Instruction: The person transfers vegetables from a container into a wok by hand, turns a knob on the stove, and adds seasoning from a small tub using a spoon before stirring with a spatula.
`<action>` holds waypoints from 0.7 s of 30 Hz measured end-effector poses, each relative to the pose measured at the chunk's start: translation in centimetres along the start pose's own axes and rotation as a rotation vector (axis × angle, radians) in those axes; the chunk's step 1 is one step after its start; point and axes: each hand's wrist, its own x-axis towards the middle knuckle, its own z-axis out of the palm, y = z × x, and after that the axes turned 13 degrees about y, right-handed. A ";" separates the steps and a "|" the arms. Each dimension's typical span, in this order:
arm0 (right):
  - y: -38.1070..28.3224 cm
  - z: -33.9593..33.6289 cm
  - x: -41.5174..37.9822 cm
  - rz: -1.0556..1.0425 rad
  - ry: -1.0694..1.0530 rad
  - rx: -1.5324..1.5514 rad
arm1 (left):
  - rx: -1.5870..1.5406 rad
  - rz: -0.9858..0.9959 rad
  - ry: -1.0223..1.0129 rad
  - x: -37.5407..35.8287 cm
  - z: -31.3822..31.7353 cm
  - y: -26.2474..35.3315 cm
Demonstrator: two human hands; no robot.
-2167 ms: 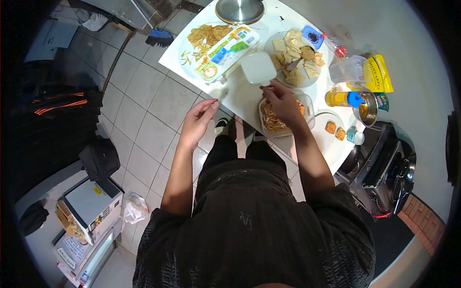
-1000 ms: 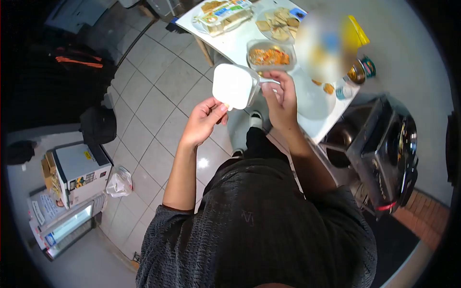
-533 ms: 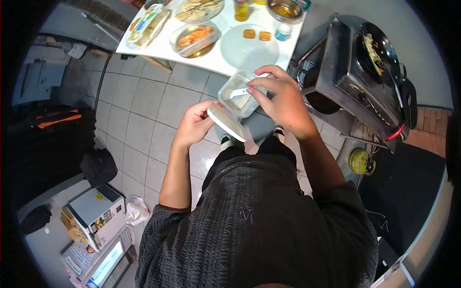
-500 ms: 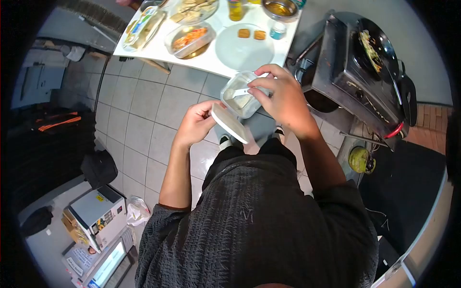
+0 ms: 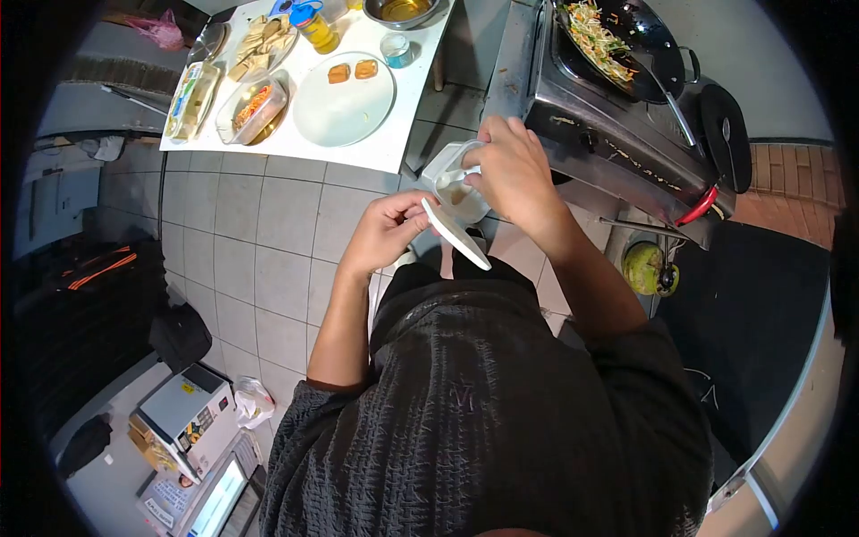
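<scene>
My left hand (image 5: 389, 234) grips a white lid (image 5: 458, 236), tilted on edge beside a small clear plastic container (image 5: 438, 164). Pale powdery or granular stuff lies in the container's bottom. Whether my left fingers also support the container is hidden behind the lid. My right hand (image 5: 517, 174) is over the container's right side, its fingers closed on a small white spoon (image 5: 458, 175) that reaches into the container. Both hands are in front of my body, between the white table (image 5: 376, 154) and the stove (image 5: 582, 134).
On the table are a plate (image 5: 343, 116) with two brown pieces, a tub of shredded vegetables (image 5: 253, 109), a yellow bottle (image 5: 318, 34), a small jar (image 5: 396, 50) and a metal bowl (image 5: 400, 11). A wok (image 5: 660, 54) on the stove holds shredded food and a metal utensil.
My view has turned right, so the table sits further left and the stove and wok show more fully. The hands, lid, spoon and container stay together in front of me.
</scene>
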 end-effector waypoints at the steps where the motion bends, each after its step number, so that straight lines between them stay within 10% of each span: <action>1: 0.3 0.0 -0.2 0.006 0.012 0.004 | 0.002 -0.035 -0.001 0.0 0.3 0.0; 21: -3.2 -0.9 0.7 -0.116 0.168 0.023 | 0.169 0.035 -0.020 2.3 -5.4 0.4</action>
